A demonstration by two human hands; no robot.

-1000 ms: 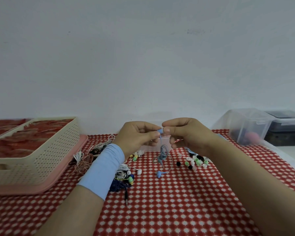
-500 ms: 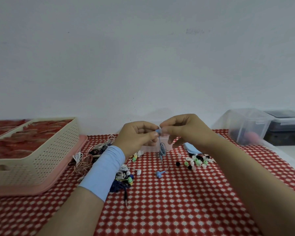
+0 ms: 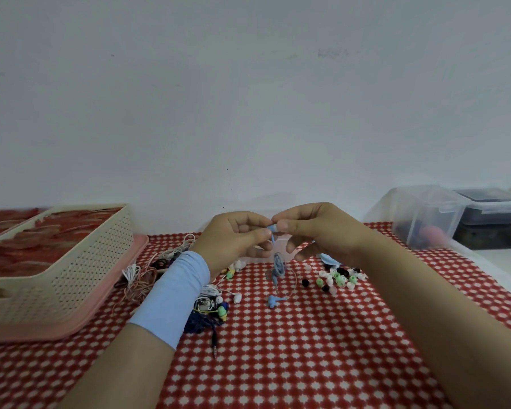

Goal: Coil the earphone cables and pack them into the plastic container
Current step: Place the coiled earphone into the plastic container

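My left hand (image 3: pixel 233 240) and my right hand (image 3: pixel 313 231) meet above the middle of the table and both pinch the top end of a blue earphone (image 3: pixel 278 265). Its cable hangs down in a small coiled bundle, and one blue earbud (image 3: pixel 273 301) lies on the cloth below. A small clear plastic container (image 3: pixel 281 246) stands just behind the hands, mostly hidden by them. More earphones (image 3: pixel 210 305), white, dark blue and pink, lie tangled under and left of my left wrist.
A cream perforated basket (image 3: pixel 80 273) on a pink tray (image 3: pixel 106 308) fills the left side. Loose coloured ear tips (image 3: pixel 334 280) are scattered right of centre. Clear lidded boxes (image 3: pixel 425 219) stand at the far right by the wall. Red patterned cloth (image 3: pixel 307 349) covers the table.
Both hands rose slightly and the blue cable bundle was drawn up off the cloth. The hanging loop has become tighter and shorter.
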